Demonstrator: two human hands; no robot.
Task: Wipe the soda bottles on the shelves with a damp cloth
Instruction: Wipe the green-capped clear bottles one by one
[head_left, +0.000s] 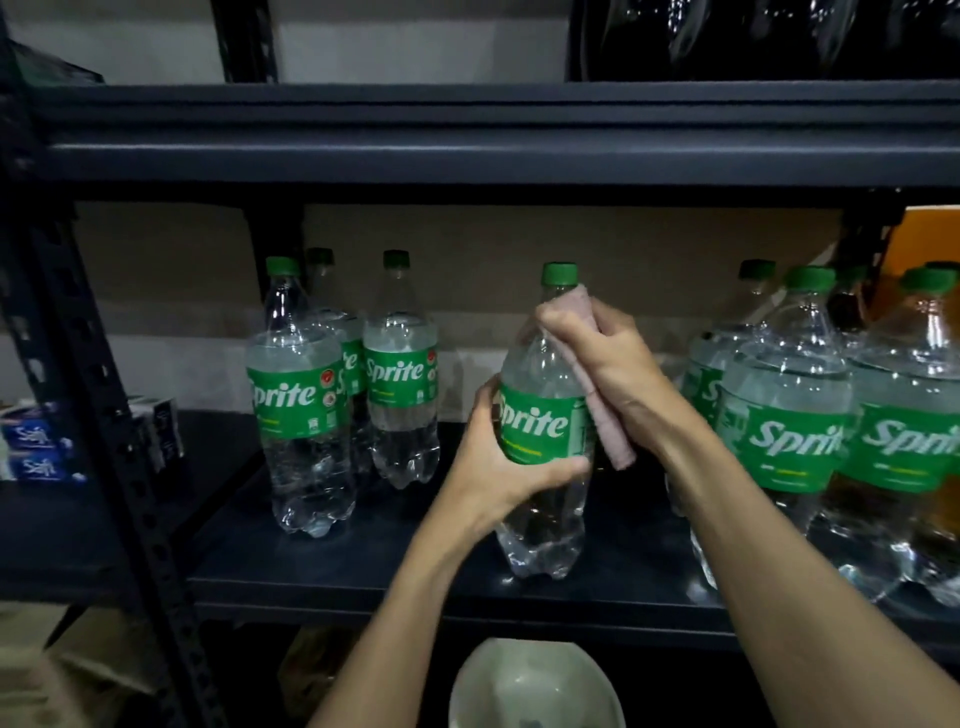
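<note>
Centre of dark shelf (415, 571): Sprite bottle (540, 426) gripped round label by left hand (498, 473), right hand (618, 364) clenching pink cloth (605, 431) against its 3 o'clock side; other Sprite bottles (301, 395) at 9 and 3 o'clock

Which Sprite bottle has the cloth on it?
The middle Sprite bottle, apart from the others: the left hand grips its label, the right hand holds the pink cloth against it.

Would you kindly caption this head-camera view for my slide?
Left hand grips a clear plastic Sprite bottle at the dark metal shelf; right hand holds a pink cloth against it.
</note>
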